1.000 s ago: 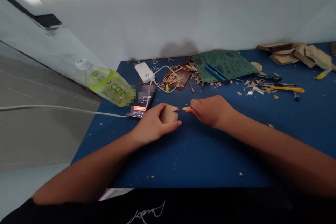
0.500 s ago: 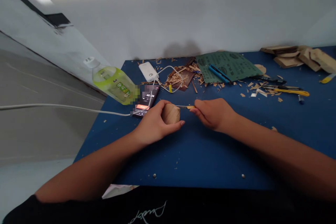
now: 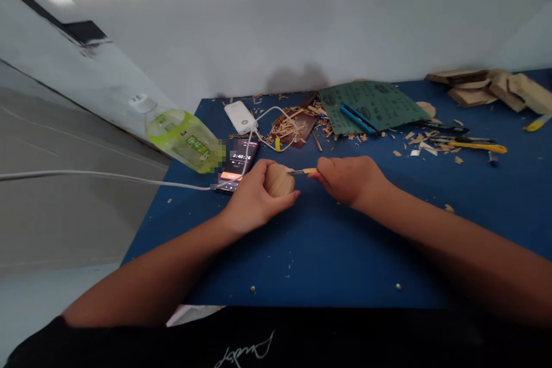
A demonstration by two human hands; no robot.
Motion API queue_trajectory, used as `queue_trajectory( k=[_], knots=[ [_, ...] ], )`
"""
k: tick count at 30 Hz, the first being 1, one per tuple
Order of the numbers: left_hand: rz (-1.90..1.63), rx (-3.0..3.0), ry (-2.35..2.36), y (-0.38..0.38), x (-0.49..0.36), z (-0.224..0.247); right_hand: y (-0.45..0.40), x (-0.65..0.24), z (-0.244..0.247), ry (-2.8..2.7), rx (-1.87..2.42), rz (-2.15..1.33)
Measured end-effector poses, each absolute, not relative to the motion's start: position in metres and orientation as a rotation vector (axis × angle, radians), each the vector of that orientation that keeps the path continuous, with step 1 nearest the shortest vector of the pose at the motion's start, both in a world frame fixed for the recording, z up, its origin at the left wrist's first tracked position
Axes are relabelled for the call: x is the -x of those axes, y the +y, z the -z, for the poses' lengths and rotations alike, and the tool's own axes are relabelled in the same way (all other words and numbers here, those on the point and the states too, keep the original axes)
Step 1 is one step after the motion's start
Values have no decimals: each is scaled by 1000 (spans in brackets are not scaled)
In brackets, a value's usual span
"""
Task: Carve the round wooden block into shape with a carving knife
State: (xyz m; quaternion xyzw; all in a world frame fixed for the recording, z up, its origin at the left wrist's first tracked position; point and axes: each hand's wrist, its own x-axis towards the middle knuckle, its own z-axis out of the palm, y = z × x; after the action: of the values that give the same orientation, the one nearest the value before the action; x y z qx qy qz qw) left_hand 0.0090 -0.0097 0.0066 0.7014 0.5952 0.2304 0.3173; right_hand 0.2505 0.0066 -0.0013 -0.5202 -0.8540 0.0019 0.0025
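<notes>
Above the blue table [image 3: 328,264], left fingers [image 3: 278,200] clamp wood [image 3: 279,180], right fingers [image 3: 324,171] pinch a knife [image 3: 299,172].

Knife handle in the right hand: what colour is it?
The knife handle is yellow, with no pattern I can make out; it shows best in the head view.

Single head-worn camera, facing forward and down, close above a blue worktable [image 3: 328,264]; left hand [image 3: 254,201] and right hand [image 3: 349,181] sit at centre of frame, black shirt [image 3: 172,339] along the bottom edge, white wall [image 3: 276,23] across the upper part, grey surface [image 3: 56,218] at left of frame
</notes>
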Motion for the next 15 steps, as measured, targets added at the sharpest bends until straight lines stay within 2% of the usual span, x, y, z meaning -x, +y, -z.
queue_trajectory(
  k=[5,10,15],
  knots=[
    [-557,-1810,1565,-7,-9,-7,14,-254,8,-2654,1659,82],
    [-602,-1836,1531,-13,-3,-9,35,-276,2,-2470,1990,101],
    [-625,-1839,1533,-12,-3,-6,26,-274,-3,-2511,1801,90]
  ],
)
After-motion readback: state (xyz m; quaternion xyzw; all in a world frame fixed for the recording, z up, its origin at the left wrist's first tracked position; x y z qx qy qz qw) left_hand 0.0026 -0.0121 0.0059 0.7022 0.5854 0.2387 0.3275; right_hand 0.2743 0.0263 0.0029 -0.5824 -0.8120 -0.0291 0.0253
